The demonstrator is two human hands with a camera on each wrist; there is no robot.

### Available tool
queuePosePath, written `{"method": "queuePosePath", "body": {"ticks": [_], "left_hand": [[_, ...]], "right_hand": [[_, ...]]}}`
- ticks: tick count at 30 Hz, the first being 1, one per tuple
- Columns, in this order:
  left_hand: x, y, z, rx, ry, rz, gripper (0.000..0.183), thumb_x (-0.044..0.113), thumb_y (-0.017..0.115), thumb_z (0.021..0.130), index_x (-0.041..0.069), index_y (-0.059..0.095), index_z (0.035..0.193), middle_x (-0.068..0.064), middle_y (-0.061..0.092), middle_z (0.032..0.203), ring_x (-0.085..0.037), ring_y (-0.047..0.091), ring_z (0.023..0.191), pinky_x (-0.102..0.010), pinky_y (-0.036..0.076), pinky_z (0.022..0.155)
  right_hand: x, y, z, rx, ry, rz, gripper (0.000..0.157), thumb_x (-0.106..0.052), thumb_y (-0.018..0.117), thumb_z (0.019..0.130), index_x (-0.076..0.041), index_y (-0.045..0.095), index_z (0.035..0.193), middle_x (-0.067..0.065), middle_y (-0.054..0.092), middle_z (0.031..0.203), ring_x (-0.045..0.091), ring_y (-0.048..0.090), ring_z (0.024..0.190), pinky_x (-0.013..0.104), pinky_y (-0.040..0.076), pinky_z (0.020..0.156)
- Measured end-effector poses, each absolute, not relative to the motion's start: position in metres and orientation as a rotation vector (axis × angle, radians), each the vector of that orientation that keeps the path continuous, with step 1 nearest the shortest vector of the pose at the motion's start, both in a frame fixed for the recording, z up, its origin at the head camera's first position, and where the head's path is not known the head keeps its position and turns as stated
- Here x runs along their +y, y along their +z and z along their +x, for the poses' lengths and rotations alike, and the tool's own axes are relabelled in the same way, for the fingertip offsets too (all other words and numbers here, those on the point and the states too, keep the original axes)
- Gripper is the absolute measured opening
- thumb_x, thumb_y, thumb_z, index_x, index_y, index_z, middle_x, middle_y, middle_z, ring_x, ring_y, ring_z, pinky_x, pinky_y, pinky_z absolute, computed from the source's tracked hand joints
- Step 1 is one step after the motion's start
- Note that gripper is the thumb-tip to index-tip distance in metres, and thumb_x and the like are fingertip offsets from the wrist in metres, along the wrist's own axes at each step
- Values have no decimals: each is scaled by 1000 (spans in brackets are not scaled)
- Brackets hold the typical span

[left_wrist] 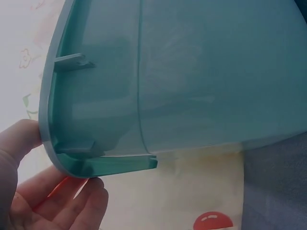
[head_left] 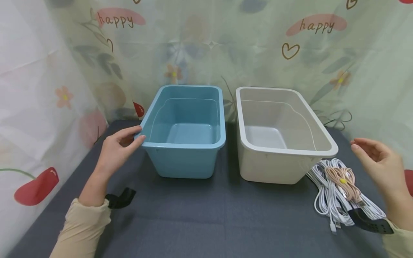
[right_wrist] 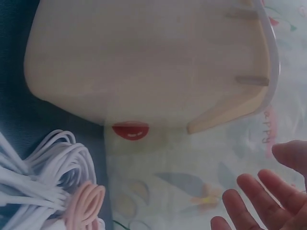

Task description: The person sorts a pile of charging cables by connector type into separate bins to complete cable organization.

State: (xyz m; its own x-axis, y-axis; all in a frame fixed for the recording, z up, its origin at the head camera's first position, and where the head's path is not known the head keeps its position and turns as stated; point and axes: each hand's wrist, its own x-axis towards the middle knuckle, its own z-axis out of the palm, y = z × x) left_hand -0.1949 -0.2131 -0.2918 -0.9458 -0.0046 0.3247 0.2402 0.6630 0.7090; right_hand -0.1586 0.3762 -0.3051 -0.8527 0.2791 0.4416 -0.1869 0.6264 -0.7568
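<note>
A blue plastic bin (head_left: 184, 161) stands upright on the dark cloth. At its near left corner my left hand (head_left: 117, 148) holds the rim, thumb and fingers on either side of the corner; the left wrist view shows the bin's underside of the rim (left_wrist: 103, 165) beside the fingers (left_wrist: 91, 203). To the right stands a beige bin (head_left: 271, 166). My right hand (head_left: 379, 163) hovers right of it, apart from its rim, fingers loosely bent and holding nothing. Below that hand lies a bundle of white cables (head_left: 326, 190) with a smaller peach-coloured cable coil (head_left: 343, 179) on top.
A dark grey cloth (head_left: 206, 218) covers the table. Behind the bins hangs a printed curtain (head_left: 206, 39), and a white patterned one (head_left: 29, 107) is at the left. Both bins' insides show bare floors. A black strap piece (head_left: 120, 199) sits at my left wrist.
</note>
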Motion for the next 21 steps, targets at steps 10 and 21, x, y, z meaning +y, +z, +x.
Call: {"method": "queuePosePath", "body": {"ticks": [10,21], "left_hand": [[-210,-293,-194,-2557,-1221,-160,48,41,57,87,16,54,128,-8,55,129,-23,56,113,-21,50,87],[-212,-293,-195,-2557,-1245,-156,49,41,57,87,16,53,129,-9,54,130,-26,54,116,-27,49,90]], "right_hand": [[395,-327,-158,-2648,1100,-276,40,-39,57,87,-17,52,120,-41,40,80,-21,37,79,25,46,84],[452,-389,-175,-2913,1041,-352,67,-53,59,81,-4,46,125,-24,61,84,-21,41,75,37,49,72]]}}
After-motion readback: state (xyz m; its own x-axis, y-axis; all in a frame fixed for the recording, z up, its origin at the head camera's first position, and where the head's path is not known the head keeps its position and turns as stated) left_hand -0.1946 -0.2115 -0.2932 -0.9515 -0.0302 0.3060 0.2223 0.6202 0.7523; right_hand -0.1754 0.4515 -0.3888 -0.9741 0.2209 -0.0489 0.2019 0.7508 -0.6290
